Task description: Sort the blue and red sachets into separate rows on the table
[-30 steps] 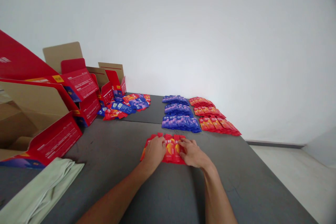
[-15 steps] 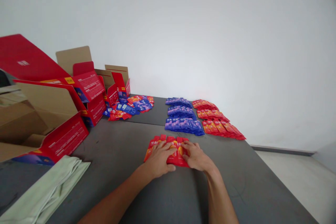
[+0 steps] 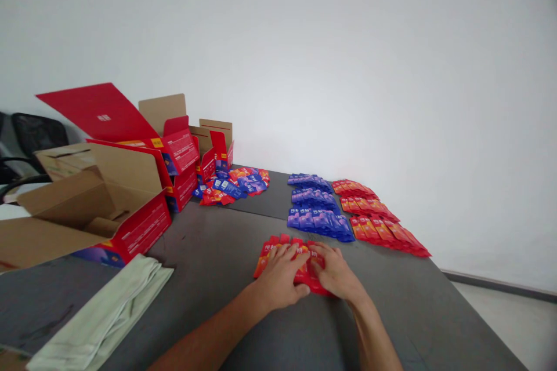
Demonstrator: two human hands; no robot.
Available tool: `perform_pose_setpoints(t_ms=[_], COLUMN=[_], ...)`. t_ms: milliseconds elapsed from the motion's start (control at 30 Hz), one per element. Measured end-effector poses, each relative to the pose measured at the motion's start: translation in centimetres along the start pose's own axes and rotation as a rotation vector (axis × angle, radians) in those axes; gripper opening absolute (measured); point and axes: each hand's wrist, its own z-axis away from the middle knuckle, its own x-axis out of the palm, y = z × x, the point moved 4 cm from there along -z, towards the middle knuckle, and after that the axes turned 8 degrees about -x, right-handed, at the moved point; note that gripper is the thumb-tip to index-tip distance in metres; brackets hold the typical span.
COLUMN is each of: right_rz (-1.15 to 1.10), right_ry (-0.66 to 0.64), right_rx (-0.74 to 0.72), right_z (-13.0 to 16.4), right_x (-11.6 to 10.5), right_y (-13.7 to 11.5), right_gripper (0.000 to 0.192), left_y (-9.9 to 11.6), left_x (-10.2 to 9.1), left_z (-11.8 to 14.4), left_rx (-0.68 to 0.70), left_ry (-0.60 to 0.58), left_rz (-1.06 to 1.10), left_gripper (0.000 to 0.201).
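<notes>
Several red sachets (image 3: 264, 259) with orange prints lie overlapped in a row on the dark grey table (image 3: 209, 255). My left hand (image 3: 282, 275) rests over the middle of this row, fingers spread across the sachets. On the row's right end lies my right hand (image 3: 335, 272), its fingers extended and touching the packets. Both palms cover part of the sachets. Beyond them are rows of blue sachets (image 3: 319, 220), and to the right of those, rows of red sachets (image 3: 387, 232).
At the left stand open red cardboard boxes (image 3: 145, 232) with raised flaps. A mixed heap of red and blue sachets (image 3: 235, 185) lies near the wall. A folded pale green cloth (image 3: 108, 313) is on the near left. Behind the boxes is a black chair (image 3: 39, 133).
The camera view has swung left, so everything sits further right and lower. My right hand has shifted slightly inward over the red sachets; my left hand stays on them.
</notes>
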Motion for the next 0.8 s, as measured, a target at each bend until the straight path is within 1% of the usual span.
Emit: perform_pose_setpoints(t_ms=[67,133,233,300,433,567,733,800], right_rz=[0.02,0.041,0.05,0.05,0.006,-0.055,-0.093,-0.104], right_ry=[0.036,0.078,0.106,0.12,0.111,0.099,0.092,0.087], right_rx=[-0.036,-0.091,-0.181,-0.195,-0.257,-0.325,-0.368,-0.38], right_z=[-0.9,-1.9,-4.0,-5.8,-10.1,-14.6,-19.6,-21.5], right_x=[0.2,0.5,1.7,3.0,6.5,9.7,12.4,13.3], right_y=[-1.6,-3.7,-7.0,-8.9,-12.8,-16.7,-20.5,-21.6], right_gripper=[0.042,0.04,0.041,0.042,0.045,0.045,0.043,0.043], left_y=[-0.7,-1.8,-4.3,-6.2,-10.6,-15.5,-22.1,-24.4], left_x=[-1.2,-2.4,-4.1,-5.0,-6.5,-8.1,-10.3,-10.9], left_z=[0.1,0.3,0.8,1.0,1.6,1.7,0.7,0.0], left_rx=[-0.004,-0.015,-0.072,-0.136,-0.308,-0.49,-0.645,-0.643], left_ry=[0.014,0.041,0.101,0.149,0.262,0.342,0.419,0.457], left_rz=[-0.014,-0.041,-0.082,-0.104,-0.155,-0.191,-0.15,-0.095], left_gripper=[0.074,0.067,0.054,0.048,0.043,0.038,0.039,0.043])
